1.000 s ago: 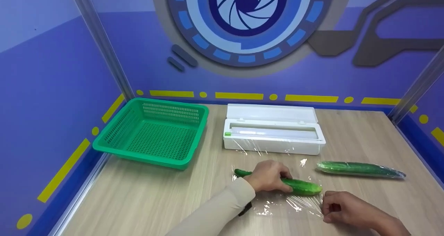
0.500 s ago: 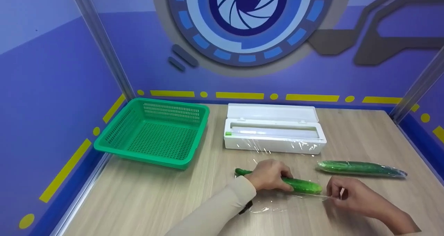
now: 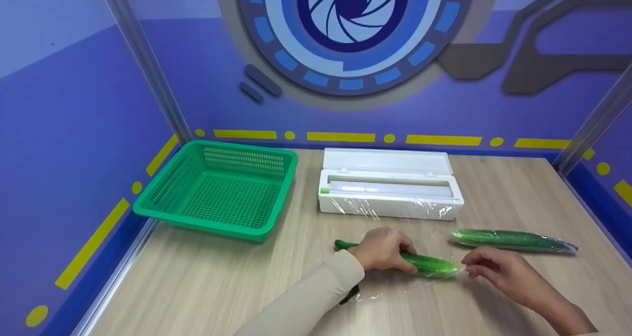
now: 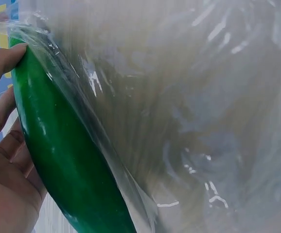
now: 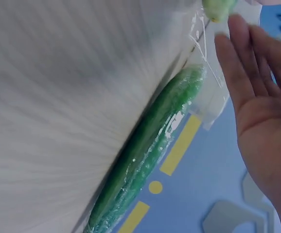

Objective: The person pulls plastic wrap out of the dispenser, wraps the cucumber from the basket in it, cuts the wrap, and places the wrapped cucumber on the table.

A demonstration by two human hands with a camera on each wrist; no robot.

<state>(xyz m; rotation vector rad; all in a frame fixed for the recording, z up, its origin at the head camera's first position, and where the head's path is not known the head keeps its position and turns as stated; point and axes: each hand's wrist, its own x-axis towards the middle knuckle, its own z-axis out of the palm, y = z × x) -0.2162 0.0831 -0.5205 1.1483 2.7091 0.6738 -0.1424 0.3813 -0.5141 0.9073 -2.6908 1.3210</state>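
In the head view, my left hand (image 3: 382,250) grips a cucumber (image 3: 429,264) around its middle. The left wrist view shows my thumb along this cucumber (image 4: 65,145), with thin cling film (image 4: 96,126) lying against its side. My right hand (image 3: 511,279) is at the cucumber's right end, pinching the film gathered at the tip. In the right wrist view, the fingers of my right hand (image 5: 264,92) reach toward that pale tip (image 5: 218,8); the pinch itself is hard to see there. The cucumber's middle is hidden under my left hand.
A film-wrapped cucumber (image 3: 513,240) lies behind my right hand. At the back stands a white cling film box (image 3: 390,207), lid raised, roll inside. A green plastic basket (image 3: 207,222) is at the back left, beside the blue wall (image 3: 74,153).
My right hand has moved up from the film's near right corner to the cucumber's right tip, drawing the film with it. The film now wraps that tip. My left hand has stayed in place.
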